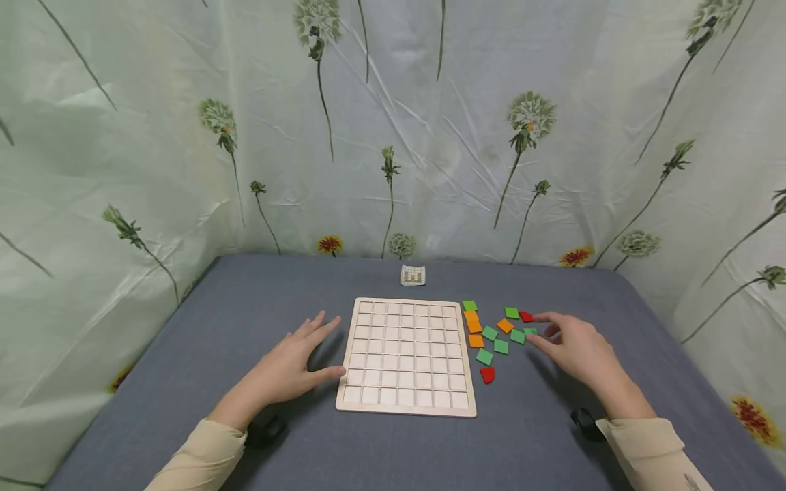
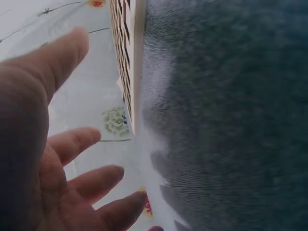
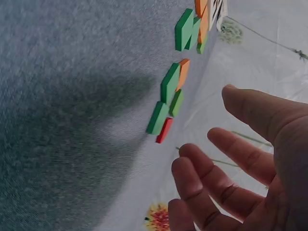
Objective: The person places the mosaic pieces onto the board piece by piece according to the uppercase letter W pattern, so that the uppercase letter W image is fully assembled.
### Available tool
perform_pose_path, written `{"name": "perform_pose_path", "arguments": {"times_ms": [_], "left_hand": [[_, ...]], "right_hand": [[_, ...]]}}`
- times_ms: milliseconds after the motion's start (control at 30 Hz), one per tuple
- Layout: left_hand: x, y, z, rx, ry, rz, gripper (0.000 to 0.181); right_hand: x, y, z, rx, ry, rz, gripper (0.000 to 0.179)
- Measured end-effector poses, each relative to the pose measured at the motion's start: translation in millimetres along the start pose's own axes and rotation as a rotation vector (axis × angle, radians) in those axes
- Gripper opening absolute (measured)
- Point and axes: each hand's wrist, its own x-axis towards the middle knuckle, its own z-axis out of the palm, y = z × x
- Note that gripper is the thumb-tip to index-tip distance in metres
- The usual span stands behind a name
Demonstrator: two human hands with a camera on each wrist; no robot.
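seemingly reaching for tiles (image 1: 518, 336) right of the board (image 1: 388, 376) with unclosed right hand (image 1: 577, 348) and spread left hand (image 1: 291, 361), likely needing a pinch next

Setting: curtained-off tabletop nook; home or lab, can't tell. Pale curtain (image 1: 430, 136) w/ dandelion print, shiny creases, hangs along far side, also left & right. Grey table (image 1: 399, 450) w/ cloth-like top runs nearly up to it. Grid board (image 1: 405, 356), ctr., & small coloured tiles (image 1: 501, 346), right, give tabletop-game look.

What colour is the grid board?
The grid board is pale beige; the head view shows it best.
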Motion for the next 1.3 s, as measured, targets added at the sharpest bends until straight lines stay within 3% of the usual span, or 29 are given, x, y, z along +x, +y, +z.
{"name": "perform_pose_path", "arguments": {"times_ms": [167,333,567,800,1300], "left_hand": [[-5.8,-6.5,2.0,-0.081,-0.062,0.033,0.099],[-9.8,-10.3,4.1,-0.124,-0.083,0.064,0.103],[-13.4,-11.0,6.0,-0.184,-0.14,0.064,0.108],[-16.9,-8.6,6.5,-0.224,-0.182,0.072,0.101],[-18.9,-14.0,16.3,-0.25,-0.163,0.079,0.093]], "right_hand": [[7.1,10,5,0.037,-0.017,0.002,0.049],[14.1,17,5,0.069,-0.021,0.008,0.046],[30.7,22,5,0.116,-0.023,-0.013,0.042],[49.8,22,9,0.138,-0.037,-0.023,0.04],[74.1,26,18,0.151,-0.074,-0.045,0.042]]}}
